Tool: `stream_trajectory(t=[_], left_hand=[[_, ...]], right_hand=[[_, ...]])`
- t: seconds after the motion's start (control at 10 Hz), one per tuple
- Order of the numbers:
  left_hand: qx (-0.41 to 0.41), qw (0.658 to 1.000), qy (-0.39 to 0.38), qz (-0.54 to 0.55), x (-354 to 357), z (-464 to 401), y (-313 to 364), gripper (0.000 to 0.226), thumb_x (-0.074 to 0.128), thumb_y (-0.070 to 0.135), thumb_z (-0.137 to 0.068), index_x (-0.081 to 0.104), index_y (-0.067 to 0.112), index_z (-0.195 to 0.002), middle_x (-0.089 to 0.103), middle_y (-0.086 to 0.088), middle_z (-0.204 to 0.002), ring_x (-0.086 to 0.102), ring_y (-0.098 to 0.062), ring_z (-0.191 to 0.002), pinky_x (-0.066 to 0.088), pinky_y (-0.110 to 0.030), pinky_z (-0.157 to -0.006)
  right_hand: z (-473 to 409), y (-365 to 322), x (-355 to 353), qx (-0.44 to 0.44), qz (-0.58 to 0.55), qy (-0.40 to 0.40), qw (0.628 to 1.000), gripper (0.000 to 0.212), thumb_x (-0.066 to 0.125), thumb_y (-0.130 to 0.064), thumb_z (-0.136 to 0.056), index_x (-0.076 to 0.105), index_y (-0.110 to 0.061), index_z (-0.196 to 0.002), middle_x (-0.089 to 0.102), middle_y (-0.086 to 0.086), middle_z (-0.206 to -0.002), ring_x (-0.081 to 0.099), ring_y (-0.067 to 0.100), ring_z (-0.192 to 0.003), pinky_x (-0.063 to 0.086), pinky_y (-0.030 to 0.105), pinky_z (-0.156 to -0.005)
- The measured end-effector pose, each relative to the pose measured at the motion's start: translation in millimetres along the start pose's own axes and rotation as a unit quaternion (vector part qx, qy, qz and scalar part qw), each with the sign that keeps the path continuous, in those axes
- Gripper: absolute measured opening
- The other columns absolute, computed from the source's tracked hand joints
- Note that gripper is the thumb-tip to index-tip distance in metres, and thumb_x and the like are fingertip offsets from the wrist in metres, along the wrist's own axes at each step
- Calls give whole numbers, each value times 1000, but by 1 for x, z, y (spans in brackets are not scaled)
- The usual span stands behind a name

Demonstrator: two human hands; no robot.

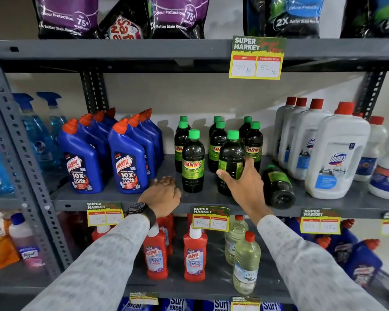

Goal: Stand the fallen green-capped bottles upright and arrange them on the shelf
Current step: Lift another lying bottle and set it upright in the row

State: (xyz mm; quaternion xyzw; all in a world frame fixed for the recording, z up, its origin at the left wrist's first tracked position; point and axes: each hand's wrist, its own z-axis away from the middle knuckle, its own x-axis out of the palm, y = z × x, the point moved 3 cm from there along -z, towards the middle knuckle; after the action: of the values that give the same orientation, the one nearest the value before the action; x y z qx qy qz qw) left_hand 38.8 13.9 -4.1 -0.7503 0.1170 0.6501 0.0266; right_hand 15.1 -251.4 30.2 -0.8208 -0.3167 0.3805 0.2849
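Your right hand (243, 182) is wrapped around the lower body of 1 upright green-capped bottle (230, 162) at the front of the middle shelf (121, 196), thumb on the left of the label, fingers curled round the right side. Your left hand (163, 194) holds nothing: it lies palm down, fingers loosely together, on the shelf's front edge just left of another upright bottle (193, 162) reading SUNNY. Count of green-capped bottles: 9 visible, 8 standing and 1 fallen. The standing ones sit mid-shelf in 3 short files running front to back, 3 in the left file, 3 in the middle, 2 in the right. The fallen bottle (279, 187) lies on its side just right of your right hand, base toward the shelf edge, cap pointing back, near the white bottles. Left of the group are blue Harpic bottles (127, 162) with orange caps in 2 files, about 4 each; rear ones overlap, so exact number cannot be told. Farther left, 2 blue spray bottles (52, 117). On the right, white Domex bottles (336, 153) with red caps, at least 6 seen. Below, 2 red Harpic bottles (194, 257) stand in front, more behind, beside 2 pale clear bottles (246, 263). A watch (137, 208) sits on your left wrist.
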Motion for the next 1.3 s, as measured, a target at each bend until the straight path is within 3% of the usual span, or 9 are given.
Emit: stream_trajectory(t=[0.1,0.2,0.3,0.5,0.6,0.7,1.0,1.2,1.3], left_hand=[[2,1000,4,-2,-1,0,2,66,19,39,-105,25,6,-161,20,-14,-171,18,-24,-159,12,-43,-129],[1,1000,10,1,-1,1,2,65,21,37,-106,24,5,-162,20,-14,-171,17,-23,-159,10,-40,-129],[3,1000,10,-1,0,1,2,65,21,38,-105,24,5,-162,20,-14,-171,17,-23,-159,11,-41,-129],[4,1000,9,-6,1,0,1,65,19,38,-105,24,5,-162,20,-13,-171,17,-23,-159,10,-41,-129],[3,1000,9,-3,1,0,1,66,19,38,-105,23,6,-162,20,-13,-171,17,-22,-159,10,-41,-130],[3,1000,8,0,1,0,1,66,20,39,-105,23,6,-162,20,-13,-171,17,-22,-159,10,-41,-129],[0,1000,6,-2,0,0,1,65,19,38,-105,22,6,-162,19,-12,-172,16,-21,-159,11,-41,-129],[1,1000,10,-3,1,-1,1,65,20,39,-105,23,7,-162,20,-12,-172,17,-22,-159,11,-42,-130],[0,1000,10,0,2,-1,0,66,20,39,-105,23,7,-162,20,-12,-172,17,-22,-159,11,-42,-130]], right_hand=[[-8,2,1,30,-101,-62,992,83,83,-52,-82,42,-23,-148,66,-8,-127,64,10,-112,52,40,-100],[-8,8,4,43,-186,-105,976,73,81,-18,-90,44,-27,-153,67,-19,-122,63,-3,-114,51,37,-106],[-8,13,5,41,-187,-96,977,71,78,-6,-90,47,-26,-150,68,-17,-122,63,0,-115,51,39,-107],[-7,8,5,20,-145,-65,987,81,93,-25,-77,49,-17,-144,66,0,-128,65,16,-114,51,32,-96],[-7,10,5,26,-157,-82,984,78,89,-23,-81,47,-21,-147,65,-4,-130,64,13,-117,51,34,-101],[-8,15,5,46,-207,-131,968,74,75,-5,-92,43,-24,-156,68,-5,-134,63,15,-125,47,44,-114],[-13,12,7,37,-115,-86,989,67,93,-33,-75,62,-17,-133,65,10,-130,62,27,-121,52,49,-106],[-12,19,9,56,-150,-98,982,66,88,-15,-81,55,-20,-138,68,0,-126,65,19,-115,53,44,-106],[-13,17,10,40,-123,-83,988,64,93,-23,-75,58,-19,-128,66,5,-126,64,23,-115,54,45,-102]])
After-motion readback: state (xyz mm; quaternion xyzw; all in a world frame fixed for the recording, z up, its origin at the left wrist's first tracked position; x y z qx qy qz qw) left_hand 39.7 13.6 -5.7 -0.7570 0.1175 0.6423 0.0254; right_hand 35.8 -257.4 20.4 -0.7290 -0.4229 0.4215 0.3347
